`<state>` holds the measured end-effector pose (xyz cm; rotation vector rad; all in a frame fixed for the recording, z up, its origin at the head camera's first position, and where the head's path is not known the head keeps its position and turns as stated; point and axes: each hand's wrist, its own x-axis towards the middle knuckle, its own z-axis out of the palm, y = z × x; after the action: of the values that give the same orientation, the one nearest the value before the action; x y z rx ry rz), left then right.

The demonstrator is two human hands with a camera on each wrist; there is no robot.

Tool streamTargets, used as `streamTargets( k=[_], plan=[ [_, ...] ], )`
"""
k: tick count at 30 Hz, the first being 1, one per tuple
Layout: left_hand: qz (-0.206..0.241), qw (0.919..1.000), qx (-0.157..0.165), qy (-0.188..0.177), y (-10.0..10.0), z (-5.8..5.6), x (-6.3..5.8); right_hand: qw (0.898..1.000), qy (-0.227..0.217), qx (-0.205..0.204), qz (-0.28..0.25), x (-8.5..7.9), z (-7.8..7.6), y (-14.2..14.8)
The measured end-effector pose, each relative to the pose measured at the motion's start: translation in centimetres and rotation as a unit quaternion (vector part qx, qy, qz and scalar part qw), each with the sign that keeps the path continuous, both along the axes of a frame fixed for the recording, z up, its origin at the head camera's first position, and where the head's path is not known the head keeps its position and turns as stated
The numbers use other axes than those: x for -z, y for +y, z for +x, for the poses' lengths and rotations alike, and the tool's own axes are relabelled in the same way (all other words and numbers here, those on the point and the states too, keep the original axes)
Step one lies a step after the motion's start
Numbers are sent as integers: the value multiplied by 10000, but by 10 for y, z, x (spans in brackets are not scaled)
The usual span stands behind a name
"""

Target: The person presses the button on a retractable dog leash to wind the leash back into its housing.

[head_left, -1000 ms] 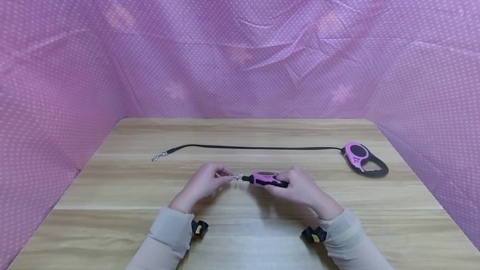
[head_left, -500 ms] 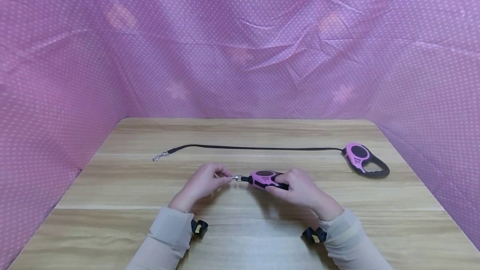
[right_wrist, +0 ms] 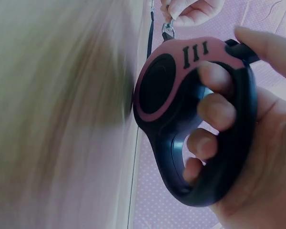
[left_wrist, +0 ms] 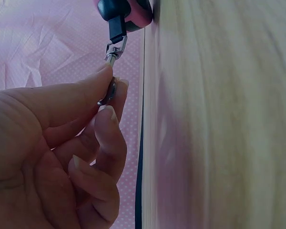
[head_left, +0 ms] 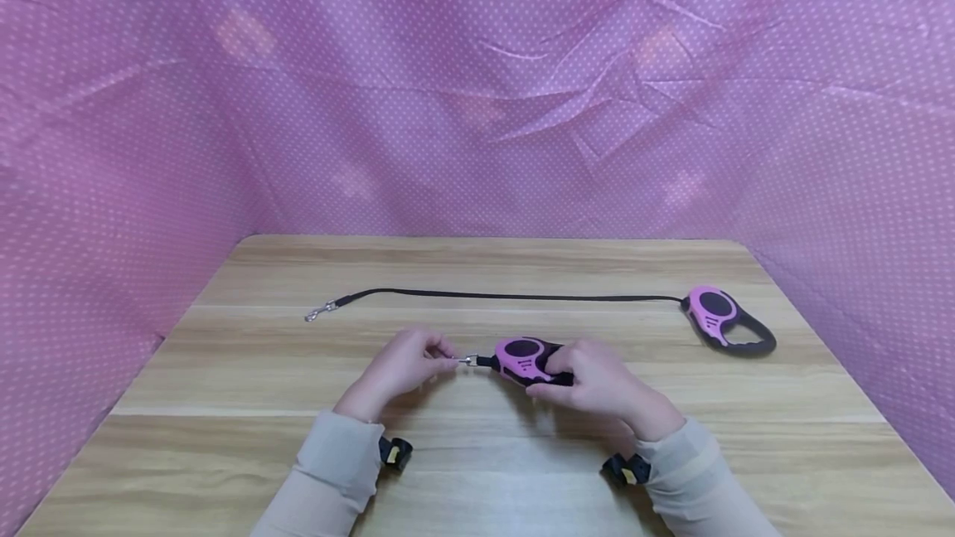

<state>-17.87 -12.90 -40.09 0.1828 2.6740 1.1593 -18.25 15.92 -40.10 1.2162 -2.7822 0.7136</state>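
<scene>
A pink and black retractable dog leash (head_left: 521, 359) is held between my two hands over the middle of the table. My right hand (head_left: 597, 379) grips its black handle, fingers curled through the loop, and in the right wrist view the thumb (right_wrist: 257, 40) lies at the black button on top. My left hand (head_left: 406, 367) pinches the silver snap hook (left_wrist: 112, 59) between thumb and fingers. Only a short bit of black strap shows between hook and casing. Behind the hands lies a second leash (head_left: 712, 309), its black strap (head_left: 507, 297) stretched leftward to a metal clip (head_left: 321, 311).
The wooden table (head_left: 224, 454) fills the lower view. A pink dotted cloth (head_left: 477, 106) hangs around its back and sides. A small black camera (head_left: 395, 452) is strapped at the left wrist and another camera (head_left: 627, 468) at the right.
The held leash casing has turned so its round black face shows more toward the head camera. It has dropped slightly in view. Both hands keep their grips; the second leash stays put.
</scene>
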Motion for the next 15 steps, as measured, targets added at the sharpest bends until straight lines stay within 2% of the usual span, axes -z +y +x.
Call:
streamTargets(
  k=[7, 15],
  plan=[
    [-50, 9999, -22, -122, -4, -1, 3, 9996, -152, -76, 232, 5, -1, 0],
    [-333, 9994, 87, -3, -5, -1, 2, 9970, -569, -194, 496, 10, 0, 0]
  ],
)
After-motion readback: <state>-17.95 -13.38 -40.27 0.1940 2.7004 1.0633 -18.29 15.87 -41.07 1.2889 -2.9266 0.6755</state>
